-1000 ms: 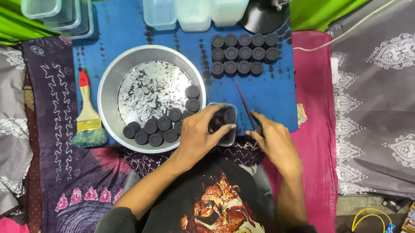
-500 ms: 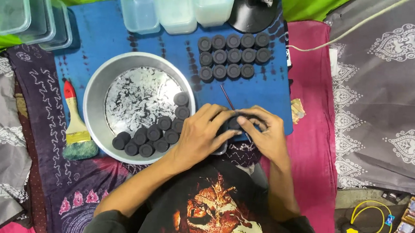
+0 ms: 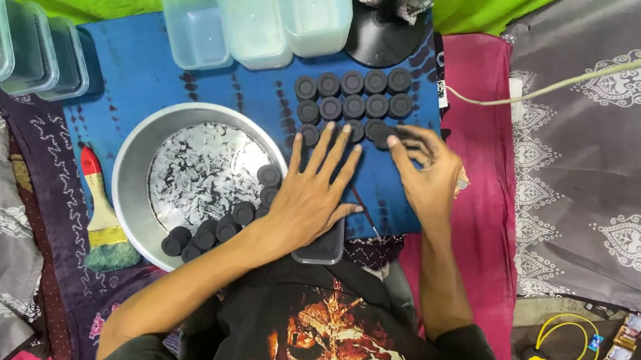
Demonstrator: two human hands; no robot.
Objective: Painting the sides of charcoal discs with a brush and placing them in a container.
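Left hand (image 3: 310, 198) flat, fingers spread wide on blue cloth (image 3: 140, 77), palm over small dark tray (image 3: 321, 249). Right hand (image 3: 430, 173) fingers curled narrow, touching black round cap (image 3: 384, 135) at right end of bottom row. Caps lie in three rows running left-right. Metal bowl (image 3: 128, 182) holds about nine caps along its right-lower rim.

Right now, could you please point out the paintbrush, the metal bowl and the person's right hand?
Paintbrush (image 3: 101, 221): head view, on its pale wooden handle.
Metal bowl (image 3: 131, 182): head view, on its left rim.
Right hand (image 3: 428, 172): head view, on the back of the hand.
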